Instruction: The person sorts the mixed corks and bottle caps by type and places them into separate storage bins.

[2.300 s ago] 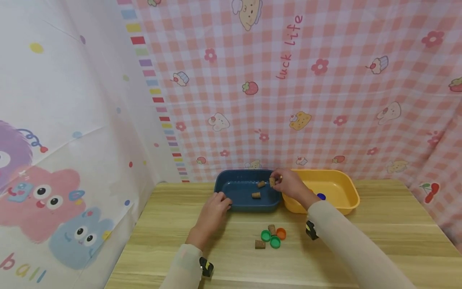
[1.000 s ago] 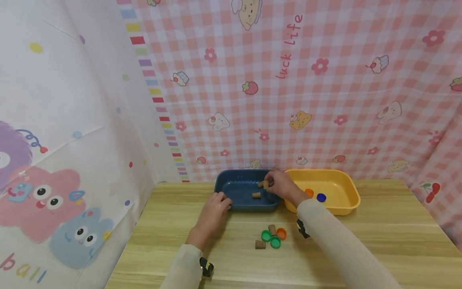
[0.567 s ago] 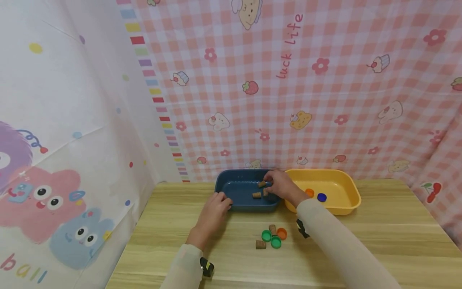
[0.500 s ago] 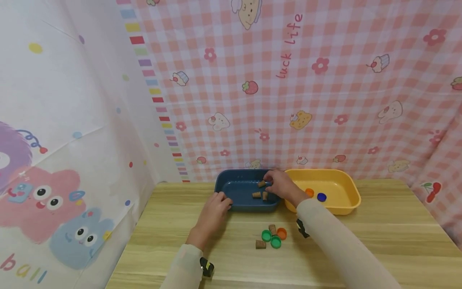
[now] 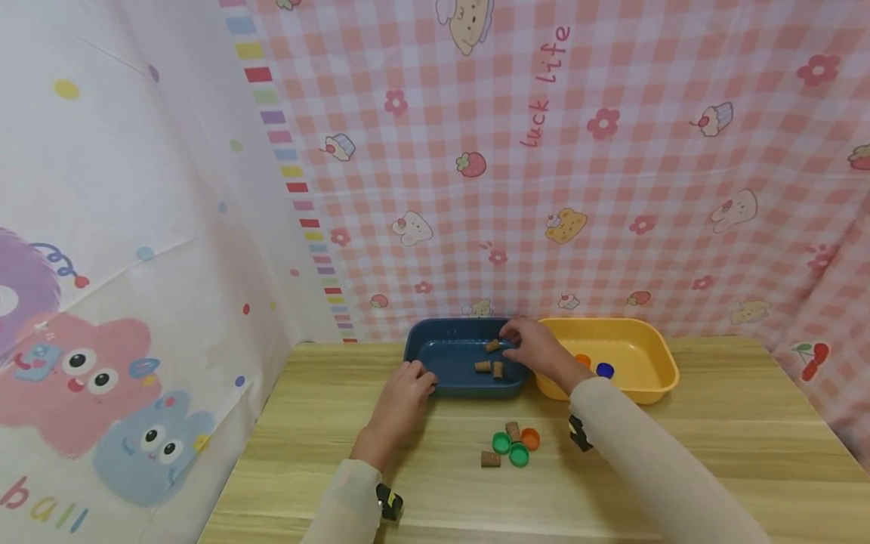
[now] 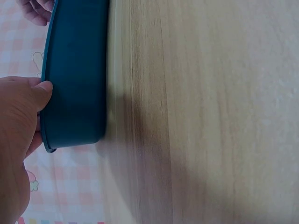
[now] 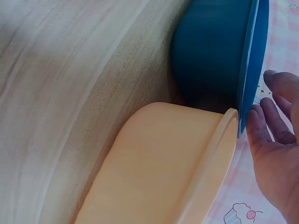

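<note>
A dark blue plastic basin (image 5: 442, 389) holds three corks, one of them a cork (image 5: 498, 369) near its front right. My left hand (image 6: 23, 107) pinches the basin's rim at the front left corner, thumb on the outer wall. Over the basin's right end hovers my right hand (image 5: 533, 345), fingers spread and holding nothing. In the right wrist view its fingers (image 7: 257, 123) are beside the blue rim; whether they touch it I cannot tell. On the table in front lie two corks, including a cork (image 5: 490, 459), with green bottle caps (image 5: 519, 455) and an orange cap (image 5: 530, 439).
A yellow basin (image 5: 652, 393) stands right beside the blue one, partly behind my right forearm. Inside it are a dark blue cap (image 5: 605, 370) and an orange cap (image 5: 582, 360). A checked cloth (image 5: 516, 189) hangs behind the wooden table (image 5: 306, 431).
My right hand carried a cork into the blue basin and let it go; the cork now stands near the front right. The hand has since drawn slightly back to the right. My left hand stays put.
</note>
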Demonstrator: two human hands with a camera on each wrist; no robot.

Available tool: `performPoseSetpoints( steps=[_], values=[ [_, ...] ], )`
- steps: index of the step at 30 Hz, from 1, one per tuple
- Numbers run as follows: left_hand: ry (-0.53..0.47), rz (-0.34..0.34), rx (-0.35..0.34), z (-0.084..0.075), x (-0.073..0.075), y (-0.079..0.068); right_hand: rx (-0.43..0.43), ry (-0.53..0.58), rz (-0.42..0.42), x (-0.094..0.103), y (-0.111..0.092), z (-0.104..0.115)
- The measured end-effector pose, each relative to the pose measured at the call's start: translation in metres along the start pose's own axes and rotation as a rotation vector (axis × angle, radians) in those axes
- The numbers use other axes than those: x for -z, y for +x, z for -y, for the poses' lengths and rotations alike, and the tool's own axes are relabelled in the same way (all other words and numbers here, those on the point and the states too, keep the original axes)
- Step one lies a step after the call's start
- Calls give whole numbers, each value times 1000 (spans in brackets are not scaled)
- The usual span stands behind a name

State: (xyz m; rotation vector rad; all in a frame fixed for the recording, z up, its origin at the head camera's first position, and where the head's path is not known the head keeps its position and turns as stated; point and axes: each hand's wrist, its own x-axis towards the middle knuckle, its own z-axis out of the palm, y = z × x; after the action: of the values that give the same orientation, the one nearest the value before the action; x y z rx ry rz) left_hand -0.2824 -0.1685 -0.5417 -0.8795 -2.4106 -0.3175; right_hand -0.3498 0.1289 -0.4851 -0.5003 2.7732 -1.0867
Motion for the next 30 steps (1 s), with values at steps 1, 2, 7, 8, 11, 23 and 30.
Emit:
performPoseSetpoints(
  steps=[1, 2, 7, 8, 11, 23, 30],
  values=[
    [-1, -1, 0, 0, 0, 0, 6, 4, -3, 1, -2, 0],
    [-2, -1, 0, 0, 0, 0, 10, 8, -8, 1, -3, -1],
    [-5, 6, 6, 0, 0, 1, 44, 20, -41, 3, -13, -3],
    [-8, 8, 6, 0, 0, 1, 43, 28, -49, 3, -15, -3],
    [-13, 7, 6, 0, 1, 1, 41, 57, -70, 5, -21, -6],
    [-21, -5, 8, -1, 1, 0, 94, 150, -90, 8, -54, -7],
    [-23, -21, -4, -1, 1, 0, 86, 163, -144, 6, -71, -10]
  ],
)
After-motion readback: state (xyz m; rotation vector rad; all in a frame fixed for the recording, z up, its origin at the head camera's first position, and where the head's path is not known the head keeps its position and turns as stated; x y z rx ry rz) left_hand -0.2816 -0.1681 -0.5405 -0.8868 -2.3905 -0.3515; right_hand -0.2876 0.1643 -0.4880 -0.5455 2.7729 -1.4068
